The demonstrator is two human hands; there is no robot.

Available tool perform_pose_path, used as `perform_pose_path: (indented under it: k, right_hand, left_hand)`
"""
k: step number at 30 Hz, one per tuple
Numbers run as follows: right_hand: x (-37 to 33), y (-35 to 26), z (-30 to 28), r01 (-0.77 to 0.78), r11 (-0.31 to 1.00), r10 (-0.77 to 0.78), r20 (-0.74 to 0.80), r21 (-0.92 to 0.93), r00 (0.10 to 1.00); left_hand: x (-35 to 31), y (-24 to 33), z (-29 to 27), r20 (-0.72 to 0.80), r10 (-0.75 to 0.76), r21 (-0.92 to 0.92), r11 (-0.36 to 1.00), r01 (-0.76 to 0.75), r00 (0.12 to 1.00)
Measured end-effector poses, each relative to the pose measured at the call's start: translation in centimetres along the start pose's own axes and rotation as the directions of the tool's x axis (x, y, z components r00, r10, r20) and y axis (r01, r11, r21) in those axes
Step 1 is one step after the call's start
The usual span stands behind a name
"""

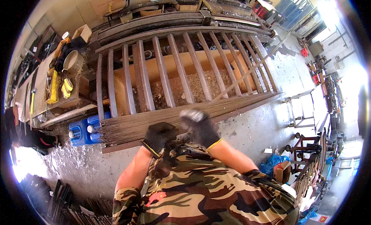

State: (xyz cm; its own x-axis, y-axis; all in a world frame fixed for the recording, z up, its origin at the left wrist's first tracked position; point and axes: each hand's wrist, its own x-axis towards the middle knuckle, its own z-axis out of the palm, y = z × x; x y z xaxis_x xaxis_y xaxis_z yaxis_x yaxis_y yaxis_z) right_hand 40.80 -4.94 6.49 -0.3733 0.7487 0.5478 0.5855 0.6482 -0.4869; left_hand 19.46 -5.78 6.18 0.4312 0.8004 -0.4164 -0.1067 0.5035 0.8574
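A long thin metal rod slants from my hands up over the slatted rack to the far right. My left hand, in a black glove with a yellow cuff edge, is closed in front of my chest at the rod's near end. Its fingertips are partly hidden. Close on its right is my right hand, in a matching glove with a grey patch, beside the rod. Motion blurs its fingers, so their grip is unclear. Beneath both hands, a wide layer of thin metal rods lies along the rack's near side.
The metal rack has sloping bars above a large brown bin. Blue jugs stand at its left end, near a cluttered bench with a yellow tool. On the right are a metal frame stand and a wheeled cart.
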Motion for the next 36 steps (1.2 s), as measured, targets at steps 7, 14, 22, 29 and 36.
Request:
perform_pose_path:
  k: [7, 14, 22, 29, 36]
  right_hand:
    - [0.1, 0.0, 0.9, -0.518, 0.499, 0.628, 0.122, 0.695, 0.769]
    - [2.8, 12.6, -20.8, -0.349, 0.327, 0.930, -0.234, 0.878, 0.282]
    - [-1.4, 2.5, 0.7, -0.659, 0.535, 0.702, 0.156, 0.530, 0.695]
    - [0.2, 15.6, -19.0, -0.211, 0.346, 0.899, -0.259, 0.914, 0.354]
    - [0.1, 1.4, 0.2, -0.593, 0.540, 0.779, -0.087, 0.597, 0.622]
  left_hand:
    - [0.4, 1.8, -0.5, 0.435, 0.317, 0.775, 0.345, -0.530, 0.843]
    - [-6.9, -0.6, -6.7, -0.054, -0.149, 0.443, 0.882, 0.158, 0.987]
    - [-0.1, -3.8, -4.1, 0.289, 0.494, 0.648, 0.529, -0.548, 0.820]
    - [-6.0, -1.0, -7.9, -0.048, -0.240, 0.389, 0.890, 0.239, 0.970]
    - [-0.9, 0.3, -1.0, -0.031, 0.172, 0.435, 0.889, -0.142, 0.985]
